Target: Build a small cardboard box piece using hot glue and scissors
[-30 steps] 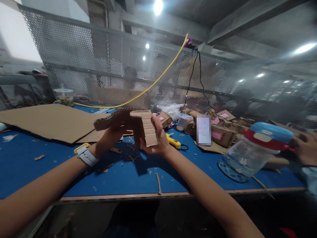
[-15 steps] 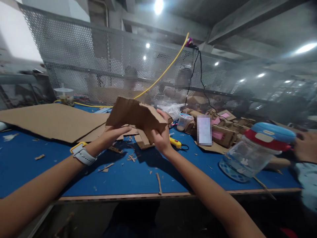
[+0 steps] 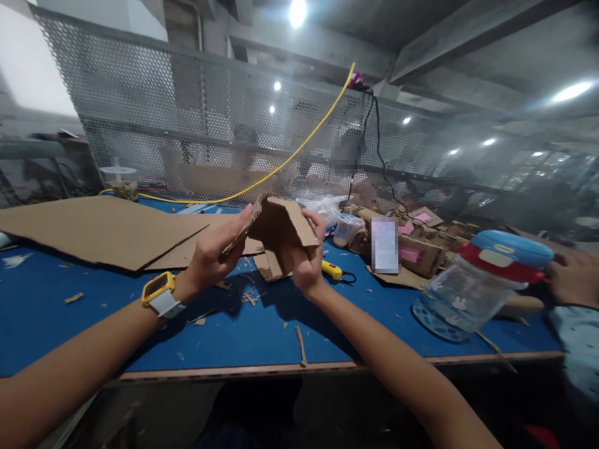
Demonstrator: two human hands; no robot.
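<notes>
Between my hands, above the blue table, is a folded cardboard piece, bent into a channel with its hollow facing me. My left hand is closed on its left flap, fingers on the outer side. My right hand grips its right side, thumb inside the fold and fingers behind. Just below and behind it lies another small cardboard piece on the table. A yellow-handled tool with a dark cord lies right of my right hand.
A large flat cardboard sheet covers the table's left. Cardboard scraps dot the blue tabletop. At right stand a water bottle, a phone-like panel and a cardboard pile. Another person's hand is beside the bottle.
My left hand has gone from lying flat under the cardboard's left flap to gripping it. That flap is folded inward, toward the right. My right hand keeps its grip.
</notes>
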